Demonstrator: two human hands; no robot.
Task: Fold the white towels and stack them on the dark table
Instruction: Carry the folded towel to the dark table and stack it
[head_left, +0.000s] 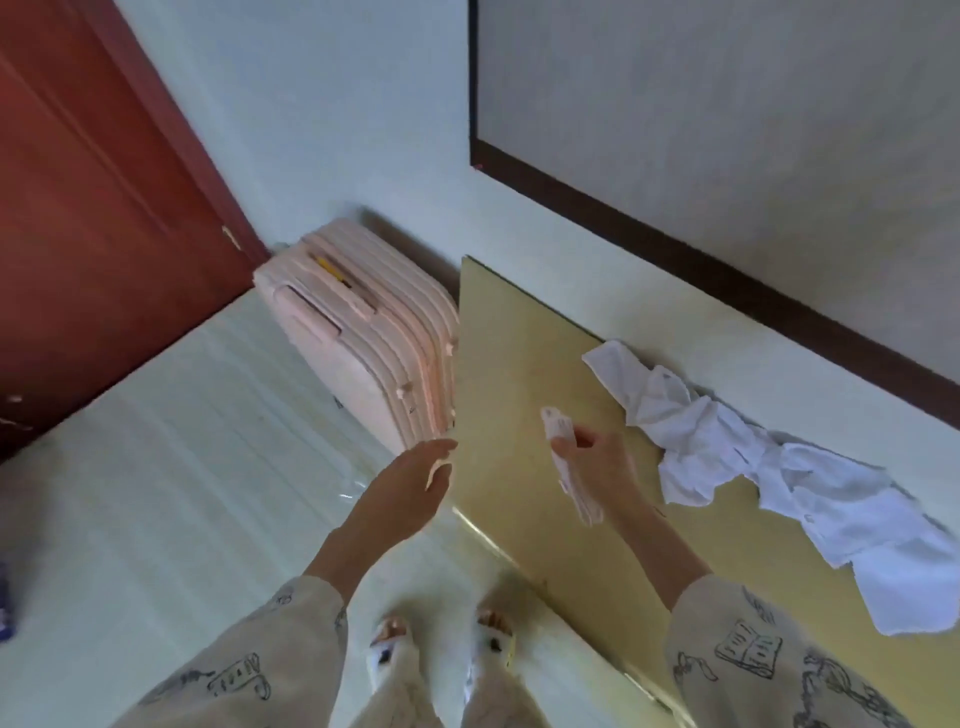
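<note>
My right hand (597, 462) grips a small folded white towel (569, 467) edge-on, a little above the yellowish table top (524, 374). My left hand (410, 483) hovers open at the table's left edge, fingers spread, holding nothing. Several crumpled white towels (779, 467) lie in a loose string along the table's far side against the wall, to the right of my right hand. No stack of folded towels shows on the table.
A pink ribbed suitcase (363, 338) stands on the floor just left of the table. A red-brown door (88, 208) is at far left. A dark-framed panel (727, 130) hangs on the wall above the table. My slippered feet (441, 644) stand at the table's near edge.
</note>
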